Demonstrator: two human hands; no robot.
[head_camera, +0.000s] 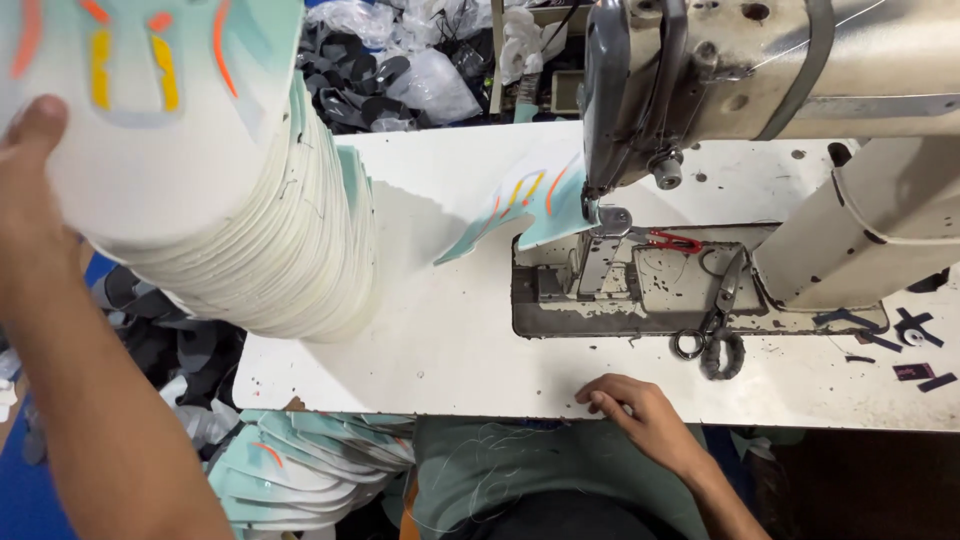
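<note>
The left hand (30, 165) is up high, close to the camera. Its thumb and palm press on the top of a tall stack of cut shoe pieces (230, 200) and hold it. The pieces are thin, flat and curved. They are white and pale mint green, with yellow and orange stripes on top. The stack leans over to the right, and its many thin edges look like the pages of a fat book. Its lower end reaches down to the left edge of the worktop (450, 340).

The right hand (640, 405) lies on the front edge of the worktop, well apart from the stack. Its fingers are bent and rest flat on the surface. It holds nothing.

The worktop is white, smooth and speckled with small dark marks. One single shoe piece (520, 210) of the same colours lies on it, with one end under the needle of the sewing machine (740, 90). The machine is big, made of worn cream metal with chipped paint.

Beside the needle lies a small red thread snip (675, 241). A pair of dark metal scissors (715, 325) rests on the grey machine plate, near the right hand. Small dark scraps (915, 345) lie at the right end of the worktop.

More mint and white pieces (300, 470) are piled below the worktop's front edge. Clear plastic bags (430, 80) and dark pieces sit behind it.
</note>
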